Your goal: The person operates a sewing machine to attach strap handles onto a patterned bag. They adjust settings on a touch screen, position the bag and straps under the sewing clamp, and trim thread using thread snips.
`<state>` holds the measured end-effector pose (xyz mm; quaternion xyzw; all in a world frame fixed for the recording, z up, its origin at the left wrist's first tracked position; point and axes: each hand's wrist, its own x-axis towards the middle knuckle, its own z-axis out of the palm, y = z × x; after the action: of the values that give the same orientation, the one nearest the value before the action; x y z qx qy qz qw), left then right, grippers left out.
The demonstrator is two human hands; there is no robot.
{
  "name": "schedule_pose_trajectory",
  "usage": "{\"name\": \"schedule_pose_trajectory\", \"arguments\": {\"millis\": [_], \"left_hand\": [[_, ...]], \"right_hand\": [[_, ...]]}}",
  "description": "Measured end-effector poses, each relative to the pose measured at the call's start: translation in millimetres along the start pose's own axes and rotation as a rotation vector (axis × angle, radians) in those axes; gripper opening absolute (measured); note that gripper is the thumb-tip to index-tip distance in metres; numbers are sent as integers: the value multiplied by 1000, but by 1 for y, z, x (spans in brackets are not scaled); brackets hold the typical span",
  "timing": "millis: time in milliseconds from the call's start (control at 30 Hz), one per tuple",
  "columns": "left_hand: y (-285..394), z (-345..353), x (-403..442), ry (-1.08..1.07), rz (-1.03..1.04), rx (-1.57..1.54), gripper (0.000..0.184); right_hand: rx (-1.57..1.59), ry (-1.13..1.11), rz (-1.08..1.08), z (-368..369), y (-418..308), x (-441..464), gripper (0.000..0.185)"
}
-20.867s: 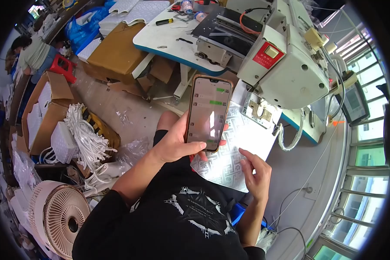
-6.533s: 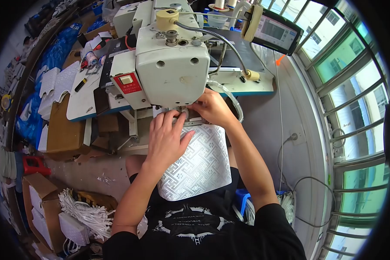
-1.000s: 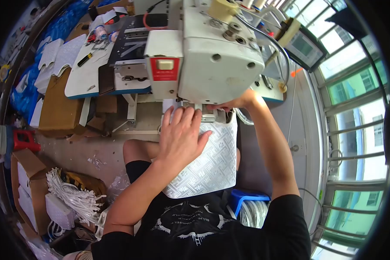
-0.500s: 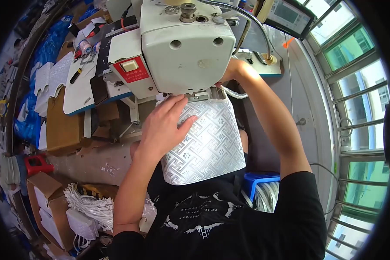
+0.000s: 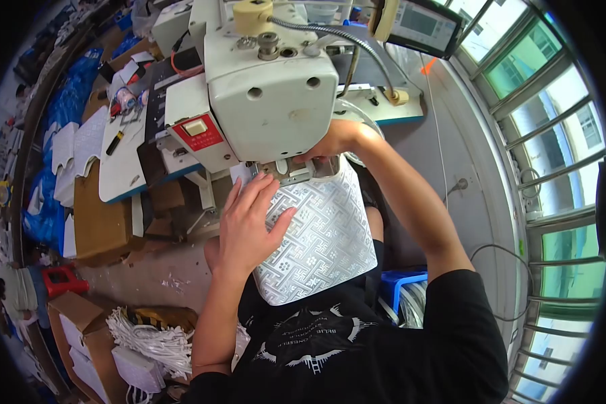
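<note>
Head view shows a silver-white patterned piece (image 5: 323, 236) with its upper edge up against the metal clamp (image 5: 296, 177) beneath the head of a sewing machine (image 5: 269, 108), its lower edge lying over the person's lap. The step in hand looks like lining up that upper edge at the clamp, with one hand steadying and the other working near the upper right corner. As a judgement, the next move calls for an even, unwrinkled edge under the clamp and for fingertips well away from the needle area before anything runs.

The left hand (image 5: 244, 232) rests palm down on the piece's upper left corner, fingers extended and slightly apart, their tips at the clamp's left end and the thumb pointing across the pattern; it presses and does not grasp. The left forearm rises from the lower edge of the view, wrist nearly straight.

The right hand (image 5: 335, 139) reaches in from the right with the elbow out wide, the forearm slanting up and inward. Its fingers tuck under the machine's lower right edge, partly hidden, so whether they pinch anything cannot be told
</note>
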<state>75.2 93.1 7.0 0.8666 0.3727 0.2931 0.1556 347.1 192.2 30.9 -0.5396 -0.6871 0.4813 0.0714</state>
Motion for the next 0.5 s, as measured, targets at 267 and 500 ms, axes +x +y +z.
{"name": "schedule_pose_trajectory", "arguments": {"millis": [267, 500], "left_hand": [[-1, -1, -104, 84, -231, -260, 72], [50, 19, -159, 111, -618, -1109, 110]], "right_hand": [[558, 539, -264, 66, 26, -79, 30], [491, 786, -626, 67, 7, -109, 38]]}}
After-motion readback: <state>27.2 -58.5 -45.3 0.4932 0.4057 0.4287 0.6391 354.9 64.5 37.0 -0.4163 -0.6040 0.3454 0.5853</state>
